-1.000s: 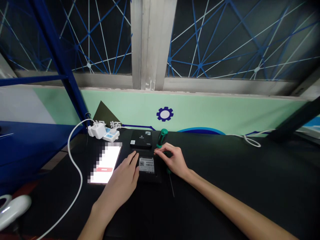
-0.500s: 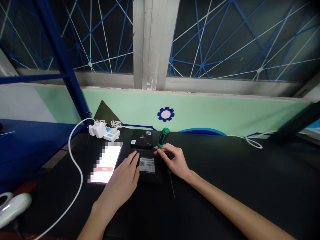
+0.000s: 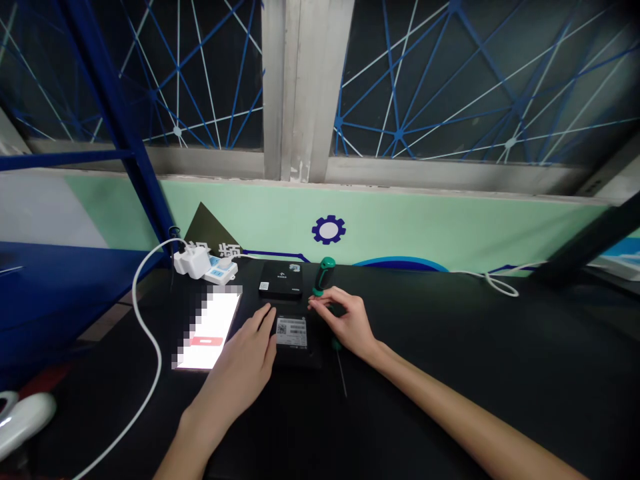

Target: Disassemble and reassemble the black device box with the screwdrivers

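Observation:
A flat black set-top box (image 3: 292, 332) lies on the black table, its white printed label facing up. My left hand (image 3: 245, 357) holds it at its left side, fingers stretched along the edge and thumb closer to me. My right hand (image 3: 345, 317) pinches a screwdriver (image 3: 325, 275) with a green and black handle below the handle. That screwdriver stands nearly upright over the box's far right corner; its tip is hidden by the fingers. A second screwdriver (image 3: 341, 372) lies right of the box, its green handle partly under my right hand and its thin shaft pointing towards me.
Behind the box sits another black box (image 3: 281, 279) with a small logo. To the left lie a bright, partly blurred screen (image 3: 210, 333), a white power strip (image 3: 220, 270) with plugs and a white cable (image 3: 150, 333). A white device (image 3: 27, 423) stands at lower left.
The whole view has shifted slightly, so things appear a little further left and lower. Both hands keep their places on the box and the screwdriver.

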{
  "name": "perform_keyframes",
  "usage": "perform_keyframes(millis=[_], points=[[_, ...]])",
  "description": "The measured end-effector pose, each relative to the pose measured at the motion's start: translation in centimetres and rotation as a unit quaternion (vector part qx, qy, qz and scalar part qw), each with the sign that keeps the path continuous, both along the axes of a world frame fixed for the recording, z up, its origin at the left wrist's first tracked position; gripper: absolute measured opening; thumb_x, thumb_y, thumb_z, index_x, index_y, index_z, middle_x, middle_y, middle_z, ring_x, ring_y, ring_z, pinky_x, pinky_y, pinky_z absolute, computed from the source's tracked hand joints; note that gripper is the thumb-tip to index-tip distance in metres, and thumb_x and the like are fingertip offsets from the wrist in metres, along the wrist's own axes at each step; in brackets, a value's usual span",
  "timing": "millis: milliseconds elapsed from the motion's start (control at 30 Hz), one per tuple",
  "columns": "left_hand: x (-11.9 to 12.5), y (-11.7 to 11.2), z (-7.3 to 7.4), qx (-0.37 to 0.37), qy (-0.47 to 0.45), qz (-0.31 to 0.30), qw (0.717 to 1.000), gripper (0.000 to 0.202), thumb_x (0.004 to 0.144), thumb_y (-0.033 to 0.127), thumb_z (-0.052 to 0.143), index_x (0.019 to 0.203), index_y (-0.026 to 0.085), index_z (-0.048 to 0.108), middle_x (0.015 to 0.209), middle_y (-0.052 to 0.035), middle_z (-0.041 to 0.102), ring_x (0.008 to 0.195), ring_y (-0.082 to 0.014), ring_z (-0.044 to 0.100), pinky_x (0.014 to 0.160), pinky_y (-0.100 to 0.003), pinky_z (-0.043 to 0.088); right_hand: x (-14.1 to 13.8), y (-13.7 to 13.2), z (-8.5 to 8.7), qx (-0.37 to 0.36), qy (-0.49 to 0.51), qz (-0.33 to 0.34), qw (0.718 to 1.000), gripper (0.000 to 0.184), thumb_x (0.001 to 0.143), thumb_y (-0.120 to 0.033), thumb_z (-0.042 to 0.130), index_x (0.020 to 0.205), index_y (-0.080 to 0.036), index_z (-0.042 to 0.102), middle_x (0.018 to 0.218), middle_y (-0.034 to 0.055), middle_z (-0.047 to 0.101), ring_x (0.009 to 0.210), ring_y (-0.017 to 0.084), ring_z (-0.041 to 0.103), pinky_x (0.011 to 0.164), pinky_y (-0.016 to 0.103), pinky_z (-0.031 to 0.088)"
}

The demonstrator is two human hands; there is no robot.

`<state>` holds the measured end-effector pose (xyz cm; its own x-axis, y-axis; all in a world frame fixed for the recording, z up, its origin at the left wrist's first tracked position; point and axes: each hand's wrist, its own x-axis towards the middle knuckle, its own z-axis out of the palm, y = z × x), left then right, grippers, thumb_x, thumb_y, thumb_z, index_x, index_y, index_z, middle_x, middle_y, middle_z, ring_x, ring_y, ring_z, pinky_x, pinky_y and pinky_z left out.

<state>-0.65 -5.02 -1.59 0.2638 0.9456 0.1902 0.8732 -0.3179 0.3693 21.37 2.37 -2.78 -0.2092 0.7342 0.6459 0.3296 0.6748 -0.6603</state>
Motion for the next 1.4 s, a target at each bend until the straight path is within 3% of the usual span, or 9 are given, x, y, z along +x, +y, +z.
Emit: perform_keyframes(millis=[233, 367, 500, 600, 867, 1067, 1233, 1400], points=[[-0.05, 0.04, -0.03, 0.000, -0.004, 0.003, 1.000, 0.051, 0.102, 0.032, 0.031, 0.149, 0.017, 0.040, 0.155, -0.0123, 0.043, 0.138, -0.0265, 0.047, 0.111, -0.045, 0.043, 0.09, -0.15, 0.23, 0.006, -0.026, 0.014, 1.000, 0.012, 0.096, -0.026, 0.060, 0.093, -0.024, 0.072, 0.088, 0.0049, 0.079, 0.087, 0.024, 0.072, 0.081, 0.037, 0.056], [-0.05, -0.06, 0.07, 0.004, -0.011, 0.000, 1.000, 0.050, 0.102, 0.033, 0.032, 0.150, 0.018, 0.038, 0.155, -0.0120, 0.043, 0.139, -0.0268, 0.046, 0.111, -0.046, 0.043, 0.09, -0.16, 0.31, 0.002, -0.028, 0.012, 1.000, 0.014, 0.096, -0.029, 0.060, 0.093, -0.024, 0.072, 0.087, 0.0053, 0.079, 0.084, 0.025, 0.073, 0.079, 0.038, 0.056], [-0.09, -0.15, -0.10, 0.001, -0.014, -0.005, 1.000, 0.050, 0.103, 0.033, 0.032, 0.153, 0.026, 0.034, 0.157, -0.0083, 0.041, 0.138, -0.0265, 0.047, 0.108, -0.045, 0.046, -0.02, -0.10, 0.22, 0.005, -0.017, 0.012, 1.000, 0.012, 0.095, -0.029, 0.062, 0.091, -0.024, 0.071, 0.083, 0.0043, 0.079, 0.082, 0.024, 0.072, 0.079, 0.038, 0.056], [-0.14, -0.17, -0.30, 0.009, -0.013, -0.007, 1.000, 0.047, 0.103, 0.031, 0.032, 0.150, 0.031, 0.040, 0.158, -0.0065, 0.039, 0.136, -0.0281, 0.049, 0.104, -0.046, 0.049, -0.05, -0.04, 0.11, 0.005, -0.009, 0.011, 1.000, 0.012, 0.094, -0.030, 0.063, 0.088, -0.024, 0.070, 0.083, 0.0047, 0.078, 0.081, 0.024, 0.072, 0.078, 0.038, 0.057], [-0.11, -0.16, -0.03, 0.010, -0.017, -0.006, 1.000, 0.044, 0.103, 0.030, 0.034, 0.145, 0.031, 0.047, 0.152, -0.0079, 0.043, 0.128, -0.0283, 0.056, 0.101, -0.045, 0.051, -0.13, -0.10, 0.08, -0.003, 0.017, 0.007, 1.000, 0.013, 0.092, -0.032, 0.066, 0.084, -0.022, 0.070, 0.081, 0.0056, 0.076, 0.074, 0.022, 0.073, 0.070, 0.033, 0.059], [-0.28, -0.02, -0.22, 0.022, -0.020, -0.019, 0.999, 0.043, 0.103, 0.028, 0.035, 0.143, 0.035, 0.049, 0.151, -0.0061, 0.045, 0.133, -0.0284, 0.052, 0.102, -0.046, 0.050, -0.14, -0.18, 0.15, -0.009, 0.058, -0.015, 0.998, 0.016, 0.091, -0.036, 0.066, 0.084, -0.022, 0.068, 0.082, 0.0059, 0.077, 0.074, 0.023, 0.074, 0.070, 0.033, 0.060], [-0.17, -0.03, -0.42, 0.013, -0.022, -0.022, 0.999, 0.043, 0.105, 0.034, 0.037, 0.146, 0.037, 0.045, 0.161, -0.0030, 0.033, 0.142, -0.0292, 0.040, 0.108, -0.048, 0.045, -0.13, 0.05, 0.10, -0.031, 0.094, -0.034, 0.994, 0.017, 0.090, -0.038, 0.068, 0.087, -0.022, 0.066, 0.078, 0.0048, 0.077, 0.072, 0.023, 0.074, 0.070, 0.035, 0.059], [0.04, -0.01, -0.21, 0.005, -0.016, -0.014, 1.000, 0.043, 0.104, 0.035, 0.036, 0.146, 0.039, 0.046, 0.158, -0.0017, 0.040, 0.138, -0.0299, 0.046, 0.105, -0.050, 0.047, -0.11, 0.18, 0.11, -0.039, 0.104, -0.036, 0.993, 0.018, 0.090, -0.039, 0.068, 0.085, -0.022, 0.065, 0.078, 0.0045, 0.077, 0.074, 0.024, 0.074, 0.072, 0.035, 0.059]])
